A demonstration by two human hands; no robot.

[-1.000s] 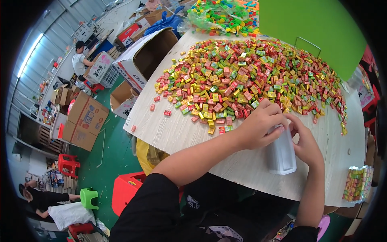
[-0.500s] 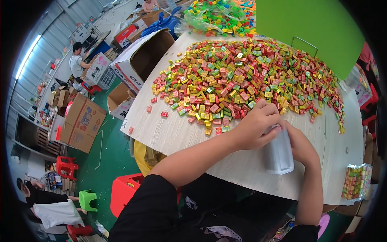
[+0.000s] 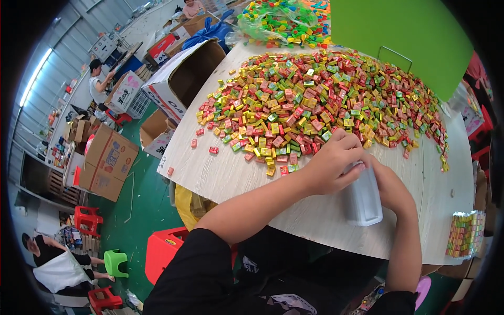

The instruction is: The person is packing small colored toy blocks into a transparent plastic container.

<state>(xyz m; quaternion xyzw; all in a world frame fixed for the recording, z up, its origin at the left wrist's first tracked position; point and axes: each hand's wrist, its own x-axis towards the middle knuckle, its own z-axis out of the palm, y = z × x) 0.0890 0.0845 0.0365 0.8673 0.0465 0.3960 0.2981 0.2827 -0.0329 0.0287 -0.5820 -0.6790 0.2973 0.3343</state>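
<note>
Two hands work close together over the tabletop (image 3: 226,181), both on one clear plastic tub (image 3: 363,202). L hand (image 3: 338,164) is bent in a half-closed grip, thumb along the tub's far end, fingers curled over; R hand (image 3: 392,185) is cupped round the tub's R side, its fingertips hidden behind the L hand, so can't tell exactly how they press. Tub is long & narrow, one end pointing abt 6 o'clock, the other abt 12 in the grip; can't tell if it's single or a nested stack. From the tub: big pile of small shiny blocks (image 3: 310,107), red/yellow/green, at 11 o'clock, its nr edge close to the L hand; a few loose red blocks (image 3: 213,150) btwn 9 & 10; a packed set of similar blocks (image 3: 465,234) in clear wrap btwn 3 & 4, by the tabletop's edge. Green board (image 3: 404,44) w/ a wire handle (image 3: 395,56) stands btwn 12 & 1, beyond the pile. Clear bag (image 3: 278,23) of bright plastic bits at 11, past the blocks. White carton (image 3: 181,76), open, at 10, beside the tabletop; red stool (image 3: 161,254) btwn 8 & 9, on the floor (image 3: 128,220).
</note>
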